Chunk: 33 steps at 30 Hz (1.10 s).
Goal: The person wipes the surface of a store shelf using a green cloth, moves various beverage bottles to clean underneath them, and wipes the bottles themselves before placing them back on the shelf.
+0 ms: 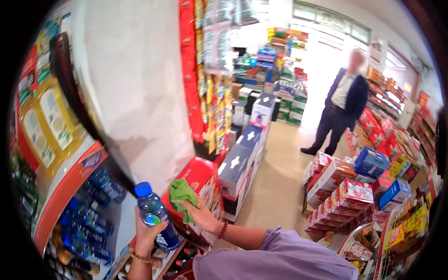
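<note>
My left hand [148, 232] is wrapped around a clear plastic bottle [154, 210] with a blue cap and a blue label. The bottle leans slightly, cap upward, in front of the shelf unit. A crumpled green cloth [182, 197] is gripped in my right hand [203, 215], just to the right of the bottle and apart from it. To the left, several similar blue-capped bottles [87, 224] stand on a white shelf [120, 224]. Part of the bottle's label is covered by my left fingers and thumb.
Yellow oil bottles [56, 115] stand on the shelf above. A red carton [199, 175] sits behind the cloth, beside stacked boxes [241, 154]. Snack packets [215, 105] hang by the white pillar [133, 70]. A person [344, 101] stands in the aisle, near piled cartons [346, 196] on the right.
</note>
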### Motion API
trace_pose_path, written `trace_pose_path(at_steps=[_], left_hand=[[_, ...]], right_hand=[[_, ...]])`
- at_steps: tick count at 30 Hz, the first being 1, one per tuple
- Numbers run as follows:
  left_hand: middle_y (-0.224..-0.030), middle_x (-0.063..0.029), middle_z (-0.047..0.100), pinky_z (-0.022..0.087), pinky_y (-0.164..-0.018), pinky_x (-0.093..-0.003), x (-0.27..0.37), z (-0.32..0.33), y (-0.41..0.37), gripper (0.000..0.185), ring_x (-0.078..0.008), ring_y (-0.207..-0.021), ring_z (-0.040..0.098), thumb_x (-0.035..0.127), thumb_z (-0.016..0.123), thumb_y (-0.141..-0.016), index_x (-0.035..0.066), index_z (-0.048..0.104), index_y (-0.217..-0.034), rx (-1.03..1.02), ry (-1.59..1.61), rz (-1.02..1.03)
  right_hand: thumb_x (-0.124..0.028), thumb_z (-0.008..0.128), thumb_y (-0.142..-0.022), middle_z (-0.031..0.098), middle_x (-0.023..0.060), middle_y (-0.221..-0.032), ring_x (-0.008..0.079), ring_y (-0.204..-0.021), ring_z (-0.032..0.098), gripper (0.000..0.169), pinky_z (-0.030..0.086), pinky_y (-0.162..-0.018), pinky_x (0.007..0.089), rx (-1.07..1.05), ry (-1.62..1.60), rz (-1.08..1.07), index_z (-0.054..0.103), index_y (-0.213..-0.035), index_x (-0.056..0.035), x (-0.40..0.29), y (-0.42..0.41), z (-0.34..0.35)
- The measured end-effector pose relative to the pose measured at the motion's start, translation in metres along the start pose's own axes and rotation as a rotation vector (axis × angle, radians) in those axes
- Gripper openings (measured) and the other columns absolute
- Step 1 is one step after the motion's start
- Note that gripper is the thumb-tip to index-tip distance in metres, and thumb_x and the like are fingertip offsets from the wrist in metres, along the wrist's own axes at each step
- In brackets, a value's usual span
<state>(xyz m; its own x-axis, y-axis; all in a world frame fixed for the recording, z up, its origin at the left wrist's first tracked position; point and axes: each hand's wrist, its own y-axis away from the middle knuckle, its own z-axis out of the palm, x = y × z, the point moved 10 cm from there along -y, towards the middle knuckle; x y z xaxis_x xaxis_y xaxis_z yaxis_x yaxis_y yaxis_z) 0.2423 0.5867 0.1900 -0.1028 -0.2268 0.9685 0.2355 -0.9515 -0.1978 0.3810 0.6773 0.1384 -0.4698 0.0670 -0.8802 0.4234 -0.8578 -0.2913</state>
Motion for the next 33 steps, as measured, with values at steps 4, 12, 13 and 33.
trace_pose_path(at_steps=[4, 12, 13, 33], left_hand=[[-0.110, -0.0055, 0.054, 0.046, -0.089, -0.0320, -0.031, 0.005, -0.058, 0.069, -0.0164, -0.099, 0.055, 0.002, 0.078, -0.066, 0.006, 0.041, -0.123, 0.089, -0.101, 0.119], [-0.112, -0.0074, 0.053, 0.047, -0.089, -0.0323, -0.075, 0.012, -0.134, 0.078, -0.0170, -0.100, 0.055, -0.002, 0.079, -0.067, 0.005, 0.034, -0.130, 0.157, -0.082, 0.170], [-0.112, -0.0076, 0.053, 0.047, -0.089, -0.0320, -0.076, 0.014, -0.137, 0.079, -0.0171, -0.100, 0.055, -0.002, 0.079, -0.067, 0.005, 0.033, -0.131, 0.164, -0.037, 0.162], [-0.116, -0.0166, 0.054, 0.044, -0.094, -0.0362, -0.091, 0.046, -0.176, 0.080, -0.0249, -0.106, 0.057, 0.019, 0.083, -0.068, 0.002, 0.033, -0.128, 0.207, -0.349, 0.246]], right_hand=[[-0.014, 0.052, -0.098, 0.059, 0.0016, -0.114, 0.0108, -0.103, 0.055, 0.031, 0.046, -0.090, 0.0276, 0.142, 0.116, 0.034, 0.050, -0.127, -0.0017, -0.006, -0.010, -0.060], [-0.005, 0.055, -0.091, 0.061, 0.0023, -0.112, 0.0119, -0.103, 0.056, 0.035, 0.046, -0.089, 0.0288, 0.297, 0.168, -0.043, 0.055, -0.126, -0.0037, 0.004, -0.002, -0.118], [-0.003, 0.055, -0.089, 0.061, 0.0023, -0.113, 0.0123, -0.104, 0.055, 0.037, 0.046, -0.090, 0.0293, 0.319, 0.189, -0.065, 0.055, -0.126, -0.0037, 0.002, -0.004, -0.125], [-0.016, 0.057, -0.094, 0.064, 0.0075, -0.107, 0.0159, -0.093, 0.062, 0.029, 0.051, -0.080, 0.0291, 0.405, 0.197, 0.111, 0.058, -0.117, 0.0018, 0.000, -0.005, -0.162]])
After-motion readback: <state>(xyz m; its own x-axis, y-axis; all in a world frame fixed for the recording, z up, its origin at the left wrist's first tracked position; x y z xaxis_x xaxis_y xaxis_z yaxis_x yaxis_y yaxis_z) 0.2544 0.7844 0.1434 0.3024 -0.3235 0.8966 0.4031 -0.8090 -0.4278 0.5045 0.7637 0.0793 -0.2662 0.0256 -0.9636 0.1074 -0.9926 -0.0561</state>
